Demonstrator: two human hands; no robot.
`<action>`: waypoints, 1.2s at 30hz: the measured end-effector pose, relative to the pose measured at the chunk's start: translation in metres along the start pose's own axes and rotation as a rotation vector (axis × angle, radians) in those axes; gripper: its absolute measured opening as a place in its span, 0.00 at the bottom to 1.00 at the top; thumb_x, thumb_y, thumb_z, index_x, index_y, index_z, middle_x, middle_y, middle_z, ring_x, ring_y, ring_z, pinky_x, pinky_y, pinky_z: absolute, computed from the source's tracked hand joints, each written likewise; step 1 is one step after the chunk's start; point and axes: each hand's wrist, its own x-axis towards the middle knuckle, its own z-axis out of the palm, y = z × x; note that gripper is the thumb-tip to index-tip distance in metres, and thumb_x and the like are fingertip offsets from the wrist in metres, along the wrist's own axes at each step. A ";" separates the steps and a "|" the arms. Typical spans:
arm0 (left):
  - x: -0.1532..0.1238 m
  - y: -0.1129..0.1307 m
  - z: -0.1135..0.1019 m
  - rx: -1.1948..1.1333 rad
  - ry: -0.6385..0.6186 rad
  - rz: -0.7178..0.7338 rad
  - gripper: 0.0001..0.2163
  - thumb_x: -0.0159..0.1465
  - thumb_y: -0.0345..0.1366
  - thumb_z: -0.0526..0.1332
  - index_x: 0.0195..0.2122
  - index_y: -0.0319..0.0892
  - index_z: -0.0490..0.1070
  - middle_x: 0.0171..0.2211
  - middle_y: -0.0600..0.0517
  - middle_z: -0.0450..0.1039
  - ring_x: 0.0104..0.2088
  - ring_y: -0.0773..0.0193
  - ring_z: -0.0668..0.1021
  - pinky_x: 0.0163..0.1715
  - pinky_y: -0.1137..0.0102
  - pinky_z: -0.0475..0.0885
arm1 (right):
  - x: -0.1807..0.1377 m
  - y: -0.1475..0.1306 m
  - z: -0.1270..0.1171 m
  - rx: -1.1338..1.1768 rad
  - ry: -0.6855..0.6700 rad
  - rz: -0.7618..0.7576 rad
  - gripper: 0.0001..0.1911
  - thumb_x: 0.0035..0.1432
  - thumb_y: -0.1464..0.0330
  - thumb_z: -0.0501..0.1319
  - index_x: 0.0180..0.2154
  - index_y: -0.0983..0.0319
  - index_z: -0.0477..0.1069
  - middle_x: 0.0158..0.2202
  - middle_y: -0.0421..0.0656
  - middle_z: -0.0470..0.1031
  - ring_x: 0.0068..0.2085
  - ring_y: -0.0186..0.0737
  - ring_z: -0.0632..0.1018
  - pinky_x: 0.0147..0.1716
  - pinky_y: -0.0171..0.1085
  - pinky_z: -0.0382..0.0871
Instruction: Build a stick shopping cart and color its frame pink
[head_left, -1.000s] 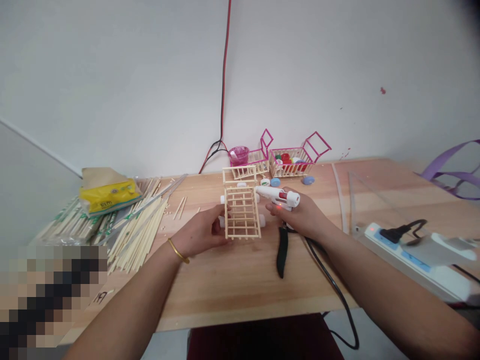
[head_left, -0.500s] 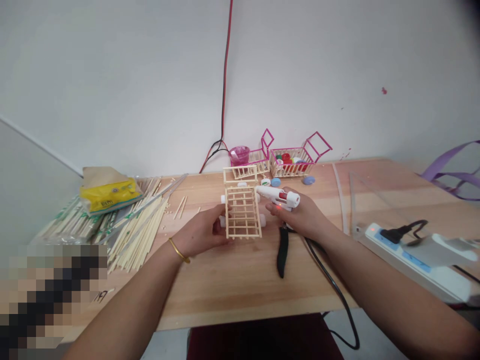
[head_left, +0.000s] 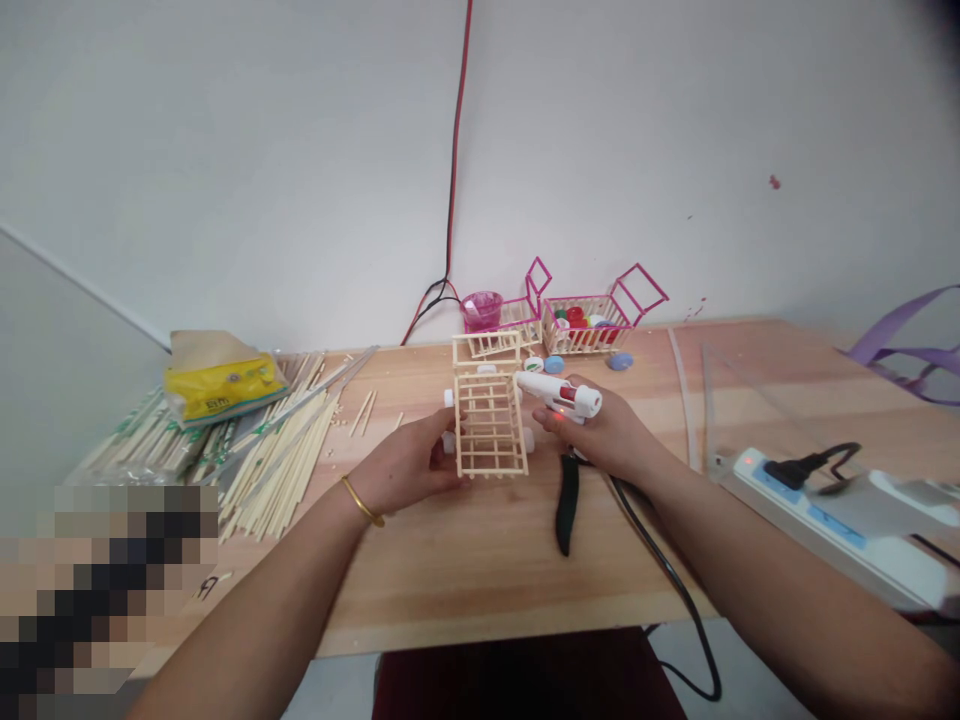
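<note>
My left hand grips the left side of a small cart built from thin wooden sticks, with white round caps as wheels and a stick handle frame at its far end. My right hand is wrapped round a white hot glue gun, on which a red light glows. The gun's nozzle meets the cart's far right corner; whether glue is coming out is too small to tell. Below the gun lies a tool with a black curved handle, its head partly hidden by my right hand.
Loose wooden sticks and a yellow packet lie at left. Two pink-trimmed stick carts stand by the wall, one holding a pink bowl, the other coloured caps. A power strip and a clear set square are at right.
The whole view has shifted very slightly. Both hands, the cart and the glue gun keep nearly the same positions relative to each other.
</note>
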 end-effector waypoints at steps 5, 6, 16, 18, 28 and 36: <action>0.000 0.002 0.000 0.023 0.002 0.001 0.23 0.55 0.37 0.65 0.51 0.43 0.62 0.31 0.54 0.72 0.29 0.64 0.73 0.28 0.71 0.65 | 0.000 0.000 0.000 -0.052 -0.002 0.002 0.16 0.53 0.53 0.63 0.33 0.59 0.67 0.26 0.39 0.71 0.27 0.39 0.72 0.25 0.36 0.61; 0.000 0.002 0.000 0.024 0.002 0.004 0.23 0.55 0.37 0.65 0.51 0.43 0.63 0.32 0.54 0.72 0.29 0.64 0.74 0.28 0.71 0.65 | 0.000 0.001 0.000 -0.054 -0.003 0.009 0.17 0.53 0.53 0.63 0.32 0.59 0.66 0.26 0.39 0.71 0.27 0.39 0.72 0.25 0.36 0.61; -0.001 0.001 0.000 0.021 0.003 0.002 0.23 0.55 0.36 0.66 0.51 0.43 0.62 0.32 0.54 0.72 0.29 0.64 0.74 0.29 0.71 0.66 | 0.000 0.000 0.000 -0.076 -0.002 0.001 0.17 0.53 0.53 0.63 0.29 0.58 0.62 0.24 0.38 0.69 0.26 0.38 0.70 0.26 0.36 0.60; -0.001 0.001 0.000 0.022 0.006 0.003 0.23 0.55 0.36 0.66 0.52 0.43 0.62 0.32 0.54 0.73 0.30 0.63 0.74 0.29 0.70 0.66 | 0.001 -0.001 0.001 -0.087 0.002 -0.003 0.17 0.53 0.53 0.62 0.29 0.58 0.63 0.24 0.38 0.69 0.26 0.38 0.70 0.26 0.36 0.60; 0.000 0.001 0.000 0.024 0.004 0.012 0.23 0.56 0.38 0.65 0.51 0.43 0.62 0.32 0.53 0.73 0.29 0.64 0.74 0.29 0.71 0.65 | 0.000 0.000 0.000 -0.099 0.010 -0.016 0.17 0.54 0.53 0.62 0.29 0.58 0.63 0.24 0.38 0.70 0.26 0.39 0.72 0.26 0.36 0.60; -0.001 0.003 -0.001 0.025 -0.006 -0.004 0.23 0.55 0.38 0.65 0.51 0.42 0.63 0.31 0.54 0.72 0.29 0.63 0.74 0.28 0.71 0.65 | 0.000 -0.003 0.000 -0.064 0.016 -0.009 0.15 0.53 0.54 0.63 0.30 0.58 0.65 0.25 0.39 0.71 0.28 0.40 0.73 0.26 0.37 0.61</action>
